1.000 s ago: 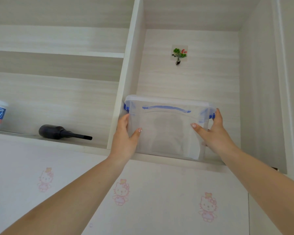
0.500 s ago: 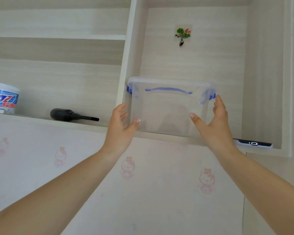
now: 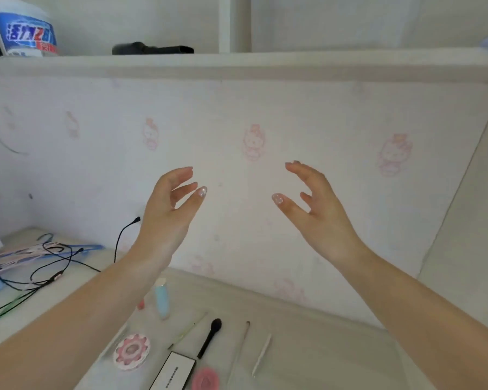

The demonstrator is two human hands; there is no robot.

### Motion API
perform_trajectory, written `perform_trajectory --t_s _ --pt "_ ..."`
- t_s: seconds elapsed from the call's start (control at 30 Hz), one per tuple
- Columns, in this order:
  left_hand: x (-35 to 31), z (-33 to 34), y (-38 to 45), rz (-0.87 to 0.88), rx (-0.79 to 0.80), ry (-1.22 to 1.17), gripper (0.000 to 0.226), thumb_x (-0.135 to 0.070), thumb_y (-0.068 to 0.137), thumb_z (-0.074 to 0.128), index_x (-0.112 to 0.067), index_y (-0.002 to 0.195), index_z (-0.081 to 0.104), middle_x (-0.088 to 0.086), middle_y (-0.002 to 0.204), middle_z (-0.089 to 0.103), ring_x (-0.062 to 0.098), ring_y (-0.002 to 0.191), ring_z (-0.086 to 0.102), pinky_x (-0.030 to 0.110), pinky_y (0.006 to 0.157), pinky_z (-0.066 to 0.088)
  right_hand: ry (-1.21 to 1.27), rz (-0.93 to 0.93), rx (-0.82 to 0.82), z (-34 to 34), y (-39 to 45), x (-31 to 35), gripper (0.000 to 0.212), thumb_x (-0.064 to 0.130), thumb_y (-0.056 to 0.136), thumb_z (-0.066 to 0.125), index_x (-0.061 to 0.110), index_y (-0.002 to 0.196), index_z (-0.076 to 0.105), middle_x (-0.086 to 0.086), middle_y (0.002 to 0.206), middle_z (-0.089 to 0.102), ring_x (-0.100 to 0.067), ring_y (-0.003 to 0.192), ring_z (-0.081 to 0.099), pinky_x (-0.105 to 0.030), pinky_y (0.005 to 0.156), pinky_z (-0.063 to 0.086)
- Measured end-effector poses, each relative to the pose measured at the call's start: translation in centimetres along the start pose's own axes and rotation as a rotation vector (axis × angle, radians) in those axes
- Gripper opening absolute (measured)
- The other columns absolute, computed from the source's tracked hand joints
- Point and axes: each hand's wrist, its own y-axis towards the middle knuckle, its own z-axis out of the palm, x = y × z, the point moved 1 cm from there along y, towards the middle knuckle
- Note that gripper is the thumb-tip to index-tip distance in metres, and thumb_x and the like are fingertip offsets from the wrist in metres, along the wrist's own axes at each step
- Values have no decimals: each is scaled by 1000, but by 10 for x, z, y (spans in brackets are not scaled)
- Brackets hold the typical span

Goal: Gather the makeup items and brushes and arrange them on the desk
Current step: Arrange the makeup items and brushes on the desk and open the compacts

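My left hand (image 3: 169, 209) and my right hand (image 3: 316, 209) hover empty in front of the patterned back panel, palms facing each other, fingers loosely curved. Below them on the desk (image 3: 321, 350) lie makeup items: a light blue tube (image 3: 161, 301), a pink flower-shaped compact (image 3: 132, 351), a black-tipped brush (image 3: 210, 337), a thin greenish brush (image 3: 187, 331), a slim brown-tipped brush (image 3: 243, 340), a white stick (image 3: 262, 353), a white rectangular box (image 3: 172, 372) and a round pink puff (image 3: 205, 380). My left forearm hides part of the desk.
A shelf edge (image 3: 237, 64) runs across the top, carrying a white and blue tub (image 3: 26, 32) and a black nozzle-like tool (image 3: 152, 49). Tangled black cables (image 3: 34, 274) and a blue folder lie on the desk at left. A side wall rises at right.
Both hands let go of the clear plastic box on the upper shelf and came down. The view has dropped from the shelf to the desk, where the makeup items now show.
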Motion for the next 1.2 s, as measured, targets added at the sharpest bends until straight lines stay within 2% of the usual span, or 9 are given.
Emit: perform_trajectory --t_s 0.17,0.47,0.63,0.73,0.8,0.9,1.03,1.13,1.2 --pt "46 -33 -20 -112 32 58 32 -28 76 64 -30 108 58 -6 118 60 6 101 60 44 103 44 39 193 114 53 -35 -40 48 40 84 62 38 129 45 17 141 37 2 133 34 -35 114 30" --pt "150 -86 0 -265 139 67 25 -11 89 62 -33 102 59 -17 111 61 -6 95 60 36 101 45 35 386 150 143 -45 -85 48 36 84 64 36 129 46 16 139 40 4 129 35 -34 113 31" --pt "213 -129 39 -420 267 56 29 -44 67 66 -46 96 61 -24 108 64 2 108 59 31 71 44 7 539 118 217 -30 -107 49 35 85 63 36 130 45 17 136 45 2 129 38 -33 110 35" --pt "254 -159 59 -466 325 55 27 -30 74 67 -37 99 60 -17 108 63 0 100 61 17 50 48 -3 622 103 264 -23 -118 46 34 85 64 40 127 46 16 135 45 2 127 40 -33 109 36" --pt "273 -173 68 -485 352 47 23 -15 84 67 -28 102 60 -10 108 61 -4 89 62 12 55 50 -5 666 86 287 -21 -122 44 34 85 63 42 125 45 16 135 46 2 123 42 -30 107 37" --pt "298 -196 76 -514 369 67 23 -8 88 62 -26 102 59 -9 109 63 -4 93 62 17 79 47 0 695 70 318 -22 -125 40 32 85 64 47 117 45 16 134 47 4 121 43 -28 106 38" --pt "322 -216 74 -554 369 70 25 -15 81 69 -27 101 61 -7 107 66 -2 96 62 13 78 47 -5 718 94 349 -24 -137 41 35 82 66 56 108 43 20 132 47 2 122 45 -28 106 38" --pt "332 -215 62 -576 402 44 27 -2 86 63 -21 105 61 -3 104 69 1 94 64 8 75 47 -9 724 122 362 -26 -149 44 32 82 67 56 109 42 18 132 47 3 121 44 -27 107 37" --pt "342 -211 47 -574 479 23 33 2 87 60 -22 109 59 -3 108 68 0 96 65 13 81 49 -15 709 153 373 -30 -161 47 30 82 68 55 111 41 17 133 46 4 120 43 -25 106 37"
